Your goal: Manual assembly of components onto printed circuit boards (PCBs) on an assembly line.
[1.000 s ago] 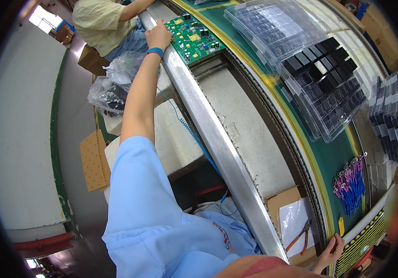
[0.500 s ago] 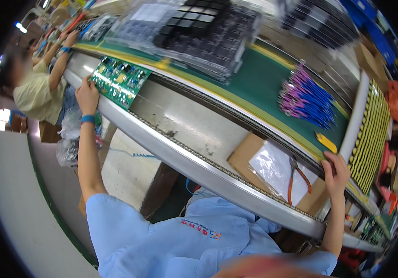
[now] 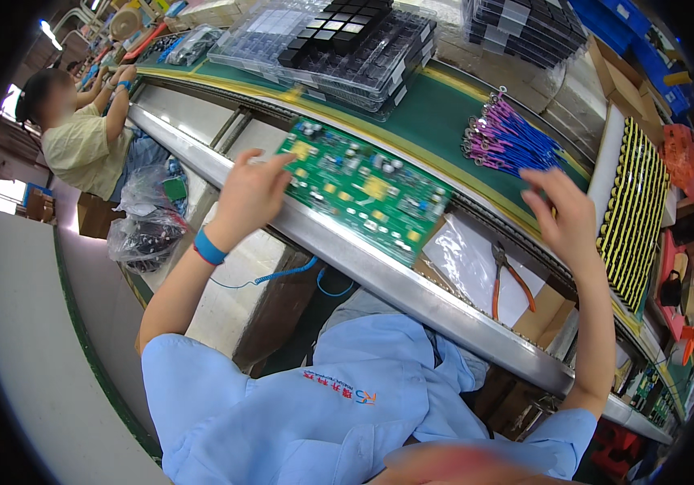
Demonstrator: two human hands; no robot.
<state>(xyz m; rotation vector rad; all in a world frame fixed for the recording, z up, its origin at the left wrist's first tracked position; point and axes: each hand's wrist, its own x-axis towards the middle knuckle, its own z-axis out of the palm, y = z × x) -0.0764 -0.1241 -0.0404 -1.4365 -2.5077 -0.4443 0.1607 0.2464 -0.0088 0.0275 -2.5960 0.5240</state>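
Nearest the body, under the steel rail (image 3: 411, 283) of the desk, an open cardboard box (image 3: 516, 311) holds a clear plastic bag and orange-handled pliers (image 3: 502, 279). On that rail, partly overhanging it, lies the green circuit board (image 3: 367, 190), tilted along the rail. The left hand (image 3: 248, 194), a blue wrist strap (image 3: 208, 246) on its wrist, rests at the board's left end, its grip half closed with fingertips on the board's near corner; whether it pinches the edge I cannot tell. To the right of the board the right hand (image 3: 565, 214) hangs open, fingers spread, touching the near end of a bundle of purple and blue wire leads (image 3: 508, 141) lying on the green belt (image 3: 436, 113). Beyond the board, on that belt, sit clear trays of black parts (image 3: 339, 40). Far left of the board, another person's hands work at the same line.
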